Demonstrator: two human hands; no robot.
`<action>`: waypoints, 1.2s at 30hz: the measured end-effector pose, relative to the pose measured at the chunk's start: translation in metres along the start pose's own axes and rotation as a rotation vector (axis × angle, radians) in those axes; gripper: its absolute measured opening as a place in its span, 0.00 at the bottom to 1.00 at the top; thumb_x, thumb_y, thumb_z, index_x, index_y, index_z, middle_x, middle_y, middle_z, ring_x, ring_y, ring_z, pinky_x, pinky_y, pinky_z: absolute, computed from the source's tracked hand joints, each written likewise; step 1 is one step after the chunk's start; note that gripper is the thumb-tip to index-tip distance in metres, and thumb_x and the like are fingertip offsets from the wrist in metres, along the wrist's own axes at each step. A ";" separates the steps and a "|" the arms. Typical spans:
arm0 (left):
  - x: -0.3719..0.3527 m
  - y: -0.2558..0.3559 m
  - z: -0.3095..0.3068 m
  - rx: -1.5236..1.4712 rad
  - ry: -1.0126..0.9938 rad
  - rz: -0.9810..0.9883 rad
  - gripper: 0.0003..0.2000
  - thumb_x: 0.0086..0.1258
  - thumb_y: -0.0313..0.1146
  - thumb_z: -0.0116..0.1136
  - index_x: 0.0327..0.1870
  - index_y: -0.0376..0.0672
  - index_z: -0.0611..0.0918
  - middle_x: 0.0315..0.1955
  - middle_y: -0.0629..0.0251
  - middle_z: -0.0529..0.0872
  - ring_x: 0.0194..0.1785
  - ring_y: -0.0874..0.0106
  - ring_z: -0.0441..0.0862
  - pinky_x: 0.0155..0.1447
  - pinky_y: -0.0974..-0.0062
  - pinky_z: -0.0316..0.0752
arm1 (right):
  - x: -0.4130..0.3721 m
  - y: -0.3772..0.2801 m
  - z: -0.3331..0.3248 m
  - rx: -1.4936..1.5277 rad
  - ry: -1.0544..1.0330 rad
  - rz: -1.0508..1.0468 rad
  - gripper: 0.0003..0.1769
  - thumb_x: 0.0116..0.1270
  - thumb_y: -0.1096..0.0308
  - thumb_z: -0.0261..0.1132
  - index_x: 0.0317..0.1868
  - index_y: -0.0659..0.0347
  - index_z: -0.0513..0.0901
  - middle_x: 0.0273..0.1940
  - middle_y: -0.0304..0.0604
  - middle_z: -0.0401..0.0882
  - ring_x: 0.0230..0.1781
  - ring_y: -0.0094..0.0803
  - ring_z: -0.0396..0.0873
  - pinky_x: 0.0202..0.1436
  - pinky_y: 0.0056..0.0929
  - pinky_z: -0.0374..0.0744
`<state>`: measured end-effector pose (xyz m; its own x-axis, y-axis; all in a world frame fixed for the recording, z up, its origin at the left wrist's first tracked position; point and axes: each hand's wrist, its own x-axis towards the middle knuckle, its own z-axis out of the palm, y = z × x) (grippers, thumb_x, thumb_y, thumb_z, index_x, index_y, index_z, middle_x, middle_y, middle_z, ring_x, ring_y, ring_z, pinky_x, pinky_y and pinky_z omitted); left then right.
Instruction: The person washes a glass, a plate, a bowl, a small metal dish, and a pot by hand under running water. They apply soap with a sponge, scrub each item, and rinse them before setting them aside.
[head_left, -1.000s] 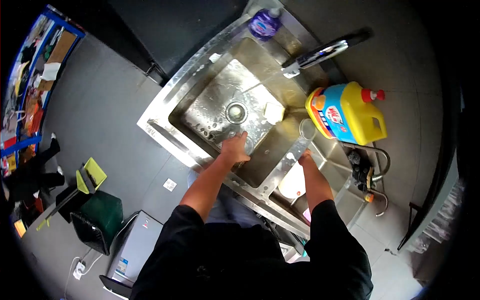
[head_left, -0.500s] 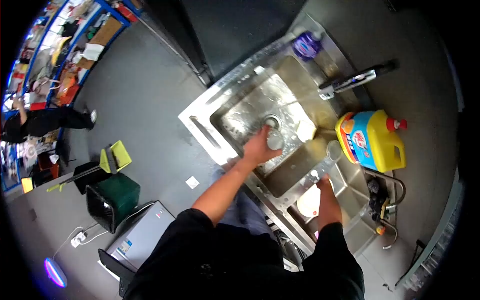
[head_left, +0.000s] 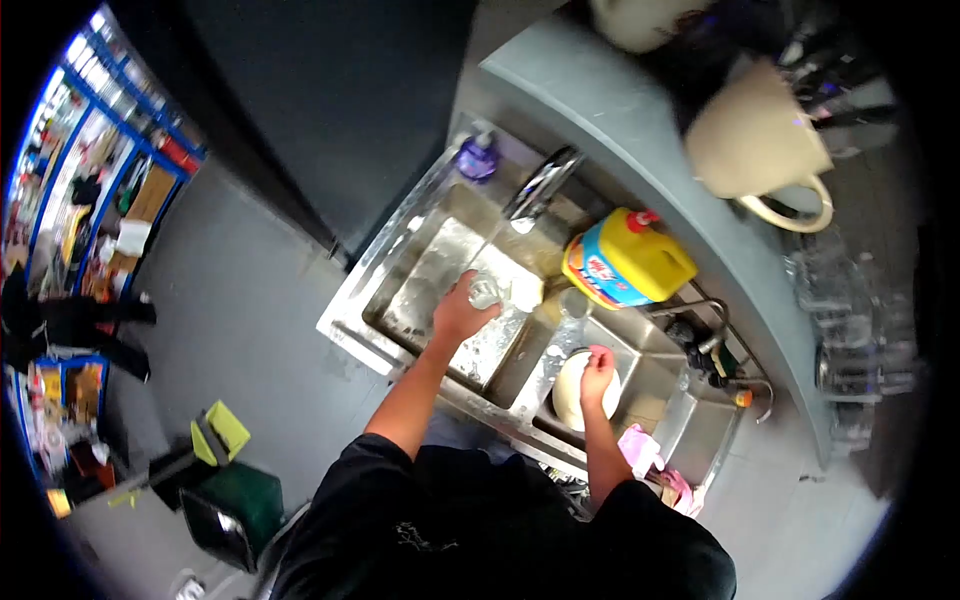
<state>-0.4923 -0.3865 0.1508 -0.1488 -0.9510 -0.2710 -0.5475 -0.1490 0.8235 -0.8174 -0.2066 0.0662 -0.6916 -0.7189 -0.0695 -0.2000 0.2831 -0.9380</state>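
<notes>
My left hand (head_left: 462, 308) is closed around a clear drinking glass (head_left: 484, 291) over the left basin (head_left: 420, 265) of a steel sink, below the faucet (head_left: 543, 185). My right hand (head_left: 597, 377) is over the right basin (head_left: 635, 335), its fingers curled together against a round, cream-white dish (head_left: 570, 390). Whatever those fingers pinch is hidden. A second clear glass (head_left: 573, 304) stands near the divider between the basins. Beside my left hand, a pale block, perhaps a sponge (head_left: 524, 292), lies in the left basin.
A yellow detergent jug (head_left: 640, 262) and a purple soap bottle (head_left: 477, 158) stand behind the basins. Above them, a grey shelf (head_left: 600, 110) carries a cream mug (head_left: 755, 140) and several glasses. Pink cloths (head_left: 640, 450) hang at the right. A person (head_left: 85, 325) is by the far-left shelving.
The view has swung, bringing the shelf and mug into sight. My left hand has lifted the glass from the basin floor near the drain. My right hand's fingers now show, curled at the dish.
</notes>
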 end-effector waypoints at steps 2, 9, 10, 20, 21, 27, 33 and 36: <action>0.020 -0.002 0.006 0.040 -0.009 0.006 0.43 0.50 0.55 0.72 0.69 0.51 0.67 0.53 0.49 0.82 0.57 0.50 0.79 0.59 0.55 0.74 | -0.032 -0.063 0.021 -0.013 -0.049 -0.079 0.08 0.75 0.77 0.52 0.42 0.64 0.79 0.38 0.38 0.79 0.38 0.23 0.74 0.46 0.21 0.73; 0.059 0.027 -0.033 -0.042 -0.023 0.089 0.46 0.47 0.51 0.75 0.68 0.45 0.67 0.55 0.46 0.81 0.57 0.48 0.79 0.59 0.57 0.74 | -0.003 -0.244 0.067 -0.142 -0.015 -0.350 0.06 0.74 0.75 0.54 0.42 0.65 0.79 0.36 0.39 0.80 0.37 0.25 0.76 0.45 0.23 0.76; 0.059 0.034 -0.041 -0.013 0.005 0.098 0.46 0.46 0.50 0.76 0.68 0.44 0.66 0.54 0.46 0.81 0.57 0.48 0.79 0.58 0.56 0.74 | 0.008 -0.258 0.072 -0.184 0.002 -0.359 0.07 0.74 0.74 0.54 0.43 0.65 0.79 0.36 0.39 0.80 0.37 0.25 0.77 0.45 0.24 0.76; 0.071 0.056 -0.060 -0.292 -0.077 0.447 0.43 0.41 0.39 0.79 0.63 0.44 0.71 0.49 0.50 0.83 0.56 0.53 0.80 0.58 0.60 0.76 | -0.010 -0.312 0.169 -0.402 -0.501 -0.736 0.27 0.55 0.81 0.61 0.57 0.54 0.80 0.56 0.47 0.78 0.55 0.44 0.78 0.63 0.39 0.75; 0.071 0.056 -0.065 -0.293 -0.122 0.450 0.43 0.42 0.38 0.79 0.64 0.44 0.71 0.50 0.52 0.83 0.56 0.55 0.80 0.58 0.62 0.76 | -0.013 -0.305 0.179 -0.472 -0.487 -0.734 0.23 0.55 0.81 0.61 0.53 0.55 0.82 0.54 0.46 0.78 0.59 0.46 0.75 0.68 0.42 0.71; 0.067 0.037 -0.059 -0.803 -0.074 0.172 0.30 0.64 0.41 0.67 0.66 0.45 0.70 0.52 0.59 0.81 0.55 0.67 0.79 0.61 0.67 0.73 | 0.005 -0.264 0.207 -0.205 -0.667 -0.412 0.05 0.62 0.74 0.68 0.38 0.60 0.85 0.37 0.42 0.82 0.39 0.32 0.80 0.45 0.31 0.78; 0.077 0.018 -0.049 -1.603 -0.492 -0.330 0.24 0.76 0.53 0.49 0.58 0.41 0.77 0.47 0.64 0.84 0.48 0.68 0.83 0.50 0.70 0.77 | -0.014 -0.265 0.219 -0.217 -0.546 -0.541 0.07 0.62 0.65 0.71 0.36 0.58 0.88 0.37 0.45 0.84 0.43 0.43 0.82 0.51 0.38 0.79; 0.080 0.011 -0.040 -1.379 -0.507 -0.362 0.23 0.75 0.53 0.51 0.57 0.42 0.77 0.43 0.66 0.84 0.42 0.70 0.83 0.37 0.74 0.78 | -0.031 -0.311 0.201 -0.869 -0.243 -0.822 0.15 0.57 0.55 0.72 0.38 0.56 0.89 0.39 0.48 0.85 0.46 0.45 0.82 0.57 0.47 0.74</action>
<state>-0.4774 -0.4753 0.1583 -0.5963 -0.6602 -0.4568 0.5190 -0.7511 0.4080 -0.5944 -0.4002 0.2919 -0.0111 -0.9574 0.2886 -0.9787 -0.0489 -0.1996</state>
